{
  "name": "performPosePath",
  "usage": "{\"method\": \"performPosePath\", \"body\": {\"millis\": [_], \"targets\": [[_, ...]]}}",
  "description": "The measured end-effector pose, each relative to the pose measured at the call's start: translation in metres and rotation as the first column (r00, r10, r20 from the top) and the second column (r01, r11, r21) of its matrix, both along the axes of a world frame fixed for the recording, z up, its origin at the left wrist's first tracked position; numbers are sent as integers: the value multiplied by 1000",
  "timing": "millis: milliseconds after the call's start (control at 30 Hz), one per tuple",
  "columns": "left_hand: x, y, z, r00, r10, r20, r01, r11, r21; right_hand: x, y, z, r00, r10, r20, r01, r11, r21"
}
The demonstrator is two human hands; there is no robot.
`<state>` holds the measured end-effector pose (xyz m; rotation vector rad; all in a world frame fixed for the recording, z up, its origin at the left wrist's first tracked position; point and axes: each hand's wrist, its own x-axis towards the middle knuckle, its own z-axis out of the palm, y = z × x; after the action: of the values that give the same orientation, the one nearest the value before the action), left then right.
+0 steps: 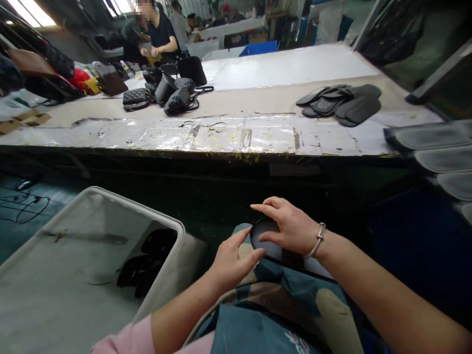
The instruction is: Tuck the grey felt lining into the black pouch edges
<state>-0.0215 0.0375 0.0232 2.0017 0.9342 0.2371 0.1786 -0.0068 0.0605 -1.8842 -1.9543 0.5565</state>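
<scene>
On my lap, over a teal and beige patterned apron [232, 324], lies a flat pale-grey panel [266, 227] with a dark rim and a rounded end. My left hand [234, 258] grips the near left edge of this panel between thumb and index finger. My right hand [295, 228], with a bracelet at the wrist, is over the panel's right part. Its thumb lies across the pale face, while the fingers stretch out past the far edge, apart from the thumb. The hands partly cover the panel, so its full shape is hidden.
At left stands a white bin [173, 223] with black pieces [143, 268] inside. A long table [273, 140] runs ahead, bearing black bags [171, 93] and a pile of dark flat pieces [342, 103]. More grey-faced panels [448, 160] are stacked at right. A person [162, 34] works behind the table.
</scene>
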Motion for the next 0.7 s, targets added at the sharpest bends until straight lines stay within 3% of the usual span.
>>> {"method": "performPosePath", "body": {"millis": [133, 233, 333, 433, 567, 700], "targets": [[15, -14, 17, 978, -22, -209, 47, 992, 118, 9, 22, -19, 976, 169, -139, -195, 960, -203], [22, -5, 27, 909, -22, -416, 129, 964, 231, 9, 36, -26, 969, 185, -164, -223, 940, -258], [26, 4, 28, 855, -2, -519, 189, 933, 307, 6, 44, -28, 963, 205, -174, -246, 932, -267], [30, 12, 26, 851, -5, -526, 182, 941, 285, 4, 46, -26, 963, 215, -165, -251, 937, -241], [32, 15, 21, 904, -30, -427, 99, 985, 139, 2, 42, -26, 968, 210, -139, -233, 957, -175], [32, 6, 15, 929, 77, -362, 17, 968, 249, 0, 32, -28, 974, 186, -127, -198, 976, -93]]}}
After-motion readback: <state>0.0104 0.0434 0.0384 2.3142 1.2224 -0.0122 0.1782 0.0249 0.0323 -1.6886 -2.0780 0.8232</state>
